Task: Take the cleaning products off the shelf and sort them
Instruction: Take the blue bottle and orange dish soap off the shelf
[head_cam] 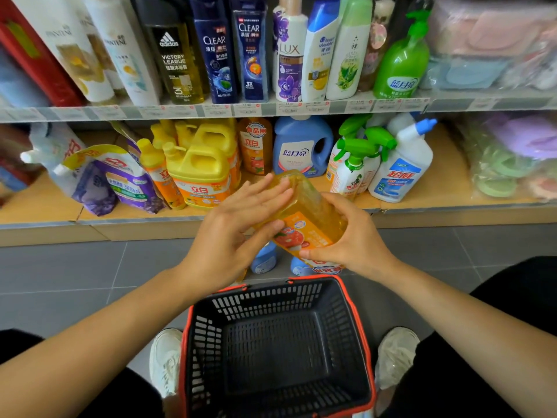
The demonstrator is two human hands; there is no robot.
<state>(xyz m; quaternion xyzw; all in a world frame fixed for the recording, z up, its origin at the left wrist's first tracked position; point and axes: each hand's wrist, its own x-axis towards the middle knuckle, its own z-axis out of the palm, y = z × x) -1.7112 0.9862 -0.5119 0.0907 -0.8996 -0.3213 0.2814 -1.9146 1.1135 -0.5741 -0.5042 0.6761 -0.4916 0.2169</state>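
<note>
Basket (337, 321): black slotted walls, red rim. Just above it, bottle (310, 206): clear amber-yellow, orange label with red fruit print. Higher above the basket: jugs (199, 170) yellow with orange labels; detergent jug (301, 140) blue; spray bottles (351, 173) white, green triggers. Floor (60, 267) around the basket: grey tiles. Shoes (165, 357) flanking it: white.

Bottle (304, 218) tilted between your left hand (232, 236) and right hand (352, 239). Basket (271, 300) on the floor (75, 267) under your fingers (265, 191). Past your fingertips, the shelf (446, 182): jugs (200, 173) left of them, spray bottles (355, 164) right.
</note>
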